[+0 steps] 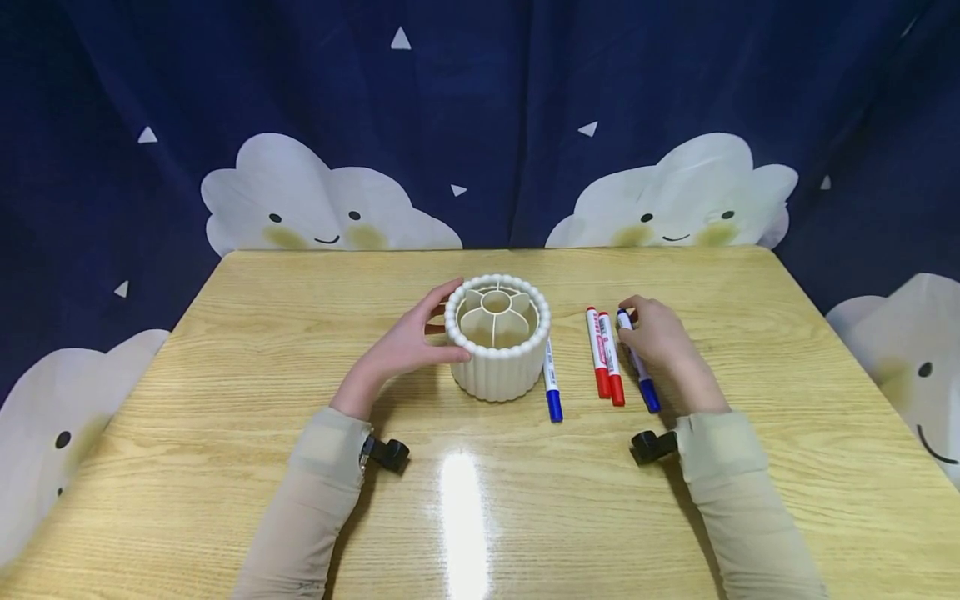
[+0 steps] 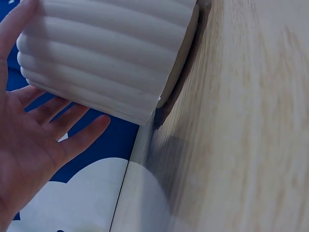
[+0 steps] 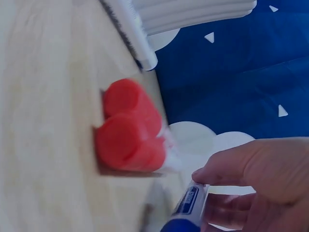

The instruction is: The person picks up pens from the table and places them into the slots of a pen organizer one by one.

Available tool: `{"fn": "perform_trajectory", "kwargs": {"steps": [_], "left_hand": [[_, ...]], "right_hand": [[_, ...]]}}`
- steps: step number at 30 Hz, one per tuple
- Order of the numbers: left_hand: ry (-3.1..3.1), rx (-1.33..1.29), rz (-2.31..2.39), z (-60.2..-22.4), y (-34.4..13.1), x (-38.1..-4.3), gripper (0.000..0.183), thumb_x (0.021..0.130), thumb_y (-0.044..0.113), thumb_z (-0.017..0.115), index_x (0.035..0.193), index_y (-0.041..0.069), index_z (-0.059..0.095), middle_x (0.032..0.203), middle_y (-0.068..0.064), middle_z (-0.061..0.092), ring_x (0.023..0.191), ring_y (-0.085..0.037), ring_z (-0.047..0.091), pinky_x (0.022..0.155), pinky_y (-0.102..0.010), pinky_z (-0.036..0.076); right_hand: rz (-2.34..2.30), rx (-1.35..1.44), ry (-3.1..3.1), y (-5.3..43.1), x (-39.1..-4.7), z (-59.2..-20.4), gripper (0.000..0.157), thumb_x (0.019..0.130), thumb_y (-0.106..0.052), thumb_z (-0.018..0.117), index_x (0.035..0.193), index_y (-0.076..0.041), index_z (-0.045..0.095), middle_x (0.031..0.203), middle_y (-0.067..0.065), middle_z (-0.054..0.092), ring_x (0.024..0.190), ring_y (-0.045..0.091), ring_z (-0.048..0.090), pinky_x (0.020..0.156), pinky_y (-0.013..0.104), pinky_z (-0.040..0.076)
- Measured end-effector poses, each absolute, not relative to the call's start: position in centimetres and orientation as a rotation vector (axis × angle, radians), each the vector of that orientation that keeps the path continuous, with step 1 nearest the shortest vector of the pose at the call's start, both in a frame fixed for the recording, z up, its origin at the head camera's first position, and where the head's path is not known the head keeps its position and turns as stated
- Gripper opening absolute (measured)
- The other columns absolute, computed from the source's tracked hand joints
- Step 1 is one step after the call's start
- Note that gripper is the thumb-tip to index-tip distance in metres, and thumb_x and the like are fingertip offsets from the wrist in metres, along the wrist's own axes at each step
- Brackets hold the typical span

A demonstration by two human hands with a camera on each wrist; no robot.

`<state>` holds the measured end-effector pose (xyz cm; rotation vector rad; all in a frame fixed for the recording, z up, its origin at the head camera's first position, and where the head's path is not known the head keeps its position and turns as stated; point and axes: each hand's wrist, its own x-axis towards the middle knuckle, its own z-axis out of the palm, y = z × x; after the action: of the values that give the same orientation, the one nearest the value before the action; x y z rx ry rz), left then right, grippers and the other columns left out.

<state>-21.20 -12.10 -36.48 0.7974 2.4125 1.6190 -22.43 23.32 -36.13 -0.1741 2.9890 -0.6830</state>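
Pinched between thumb and fingers of the right hand [image 1: 660, 333] is a slim white marker with a blue cap [image 1: 641, 371]; whether it touches the pale wood-grain table [image 1: 300, 308] is unclear. Two white, red-capped markers [image 1: 606, 354] lie just beside it. The left hand [image 1: 405, 342] spans a round, ribbed, cream-white divided holder [image 1: 495, 375]. Picking up seems the step in hand; the next move calls for a firm pinch, lifting clear of the red-capped pair.
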Motion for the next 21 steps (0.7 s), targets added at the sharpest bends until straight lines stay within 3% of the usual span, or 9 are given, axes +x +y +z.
{"fn": "perform_trajectory", "kwargs": {"steps": [10,21], "left_hand": [[2.365,0.736,1.642,-34.9,-11.8,-20.4,0.095,0.067,0.014,0.08,0.144,0.016,0.025,0.141,-0.002,0.036,0.125,-0.024,0.038,0.099,-0.041,0.039],[2.372,0.723,1.631,-34.1,-11.6,-19.7,0.095,0.068,0.013,0.08,0.144,0.01,0.023,0.142,-0.006,0.035,0.125,-0.026,0.038,0.098,-0.04,0.04]], "right_hand": [[-0.791,-0.237,3.067,22.3,-22.2,-33.6,0.048,0.083,-0.01,0.052,0.128,0.006,0.043,0.105,0.026,0.055,0.089,0.034,0.054,0.066,0.04,0.05],[-0.898,-0.308,3.168,20.8,-21.9,-31.9,0.039,0.084,-0.011,0.055,0.122,-0.002,0.047,0.102,0.019,0.054,0.087,0.031,0.053,0.071,0.043,0.048]]}}
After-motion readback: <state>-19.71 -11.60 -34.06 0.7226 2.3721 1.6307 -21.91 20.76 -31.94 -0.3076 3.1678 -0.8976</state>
